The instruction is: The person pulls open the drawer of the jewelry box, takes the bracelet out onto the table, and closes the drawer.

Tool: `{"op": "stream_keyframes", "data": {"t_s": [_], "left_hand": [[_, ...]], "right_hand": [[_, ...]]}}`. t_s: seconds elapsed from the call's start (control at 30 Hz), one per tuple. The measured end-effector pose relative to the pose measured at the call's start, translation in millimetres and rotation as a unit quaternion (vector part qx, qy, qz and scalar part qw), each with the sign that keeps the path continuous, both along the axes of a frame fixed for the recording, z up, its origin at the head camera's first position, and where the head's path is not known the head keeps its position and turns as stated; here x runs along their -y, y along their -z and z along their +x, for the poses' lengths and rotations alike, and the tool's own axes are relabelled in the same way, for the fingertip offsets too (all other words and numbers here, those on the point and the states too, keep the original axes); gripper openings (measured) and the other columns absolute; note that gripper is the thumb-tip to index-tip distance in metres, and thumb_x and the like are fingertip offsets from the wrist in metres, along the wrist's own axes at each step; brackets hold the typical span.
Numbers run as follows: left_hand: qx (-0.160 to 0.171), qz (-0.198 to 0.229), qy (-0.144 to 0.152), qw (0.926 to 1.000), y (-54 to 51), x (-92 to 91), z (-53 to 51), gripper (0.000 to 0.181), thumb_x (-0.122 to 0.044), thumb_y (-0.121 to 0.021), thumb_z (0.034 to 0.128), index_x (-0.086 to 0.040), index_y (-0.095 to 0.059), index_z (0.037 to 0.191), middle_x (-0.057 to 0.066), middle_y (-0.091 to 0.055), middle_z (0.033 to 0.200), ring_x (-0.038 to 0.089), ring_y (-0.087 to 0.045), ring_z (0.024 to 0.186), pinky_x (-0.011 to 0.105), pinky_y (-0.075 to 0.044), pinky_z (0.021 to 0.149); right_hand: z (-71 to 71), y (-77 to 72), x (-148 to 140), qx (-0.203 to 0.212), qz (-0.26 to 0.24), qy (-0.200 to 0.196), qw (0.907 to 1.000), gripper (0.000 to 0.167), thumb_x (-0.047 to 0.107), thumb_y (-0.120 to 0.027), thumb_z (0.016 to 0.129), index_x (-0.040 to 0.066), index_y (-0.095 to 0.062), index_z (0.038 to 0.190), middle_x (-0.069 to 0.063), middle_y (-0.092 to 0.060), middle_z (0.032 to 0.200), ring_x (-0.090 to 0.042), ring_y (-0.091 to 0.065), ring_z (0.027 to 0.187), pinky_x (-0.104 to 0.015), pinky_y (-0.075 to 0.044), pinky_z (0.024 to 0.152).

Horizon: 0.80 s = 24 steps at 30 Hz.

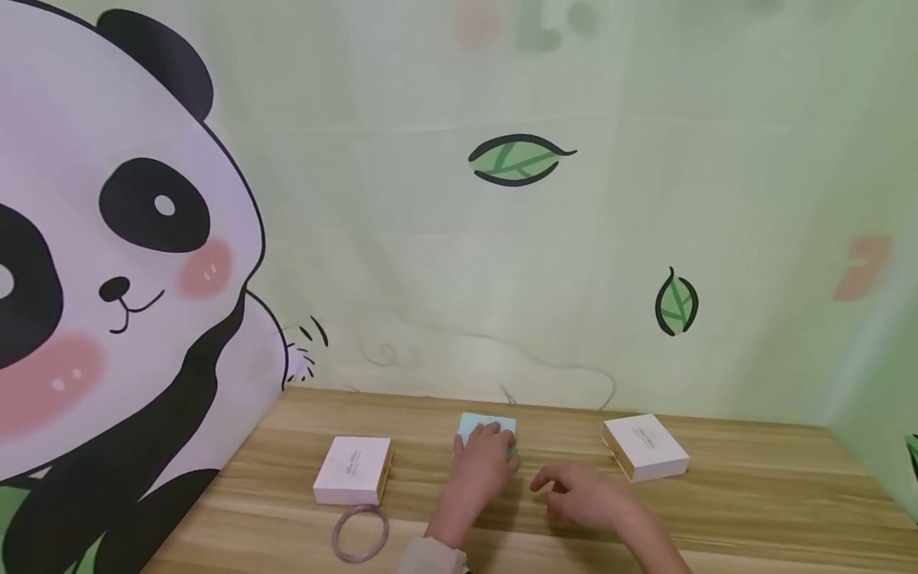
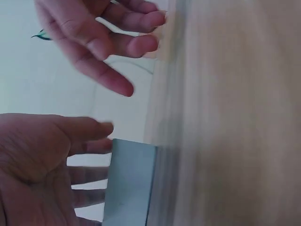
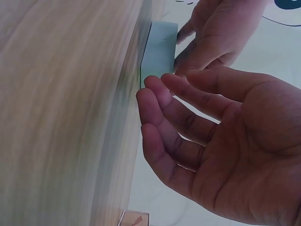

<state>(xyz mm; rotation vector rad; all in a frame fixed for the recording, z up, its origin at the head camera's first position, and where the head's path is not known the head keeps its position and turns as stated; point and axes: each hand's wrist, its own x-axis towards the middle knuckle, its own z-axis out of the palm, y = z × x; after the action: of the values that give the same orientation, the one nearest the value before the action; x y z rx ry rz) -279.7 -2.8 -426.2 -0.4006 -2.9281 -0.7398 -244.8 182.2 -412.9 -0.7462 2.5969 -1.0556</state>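
The light blue box [image 1: 489,419] is lying on the table [image 1: 559,434] beneath the left hand [image 1: 482,464], whose grip is resting loosely spread, fairly straight fingers touching the box. The right hand [image 1: 584,496] is hovering to the near right, its grip half-open, holding nothing. White boxes are sitting left [image 1: 353,469] and right [image 1: 647,446].

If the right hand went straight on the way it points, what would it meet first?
Probably the light blue box or the left hand over it; depth leaves unclear which comes first.
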Motion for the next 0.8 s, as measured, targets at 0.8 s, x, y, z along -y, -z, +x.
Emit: {"op": "stream_keyframes", "data": {"t_s": [0.8], "left_hand": [[-0.008,0.001,0.018,0.9998,-2.2,5.5,-1.5,0.042,0.008,-0.075,0.0797,-0.006,-0.063,0.118,0.015,-0.057,0.137,0.037,-0.047,0.137,0.067,-0.029,0.113]], "right_hand": [[1.8,-0.3,2.0,0.003,-0.007,-0.006,1.0,0.018,0.006,-0.059,0.098,0.0,-0.067,0.112,-0.006,-0.069,0.073,-0.023,-0.063,0.061,-0.028,-0.047,0.057]]}}
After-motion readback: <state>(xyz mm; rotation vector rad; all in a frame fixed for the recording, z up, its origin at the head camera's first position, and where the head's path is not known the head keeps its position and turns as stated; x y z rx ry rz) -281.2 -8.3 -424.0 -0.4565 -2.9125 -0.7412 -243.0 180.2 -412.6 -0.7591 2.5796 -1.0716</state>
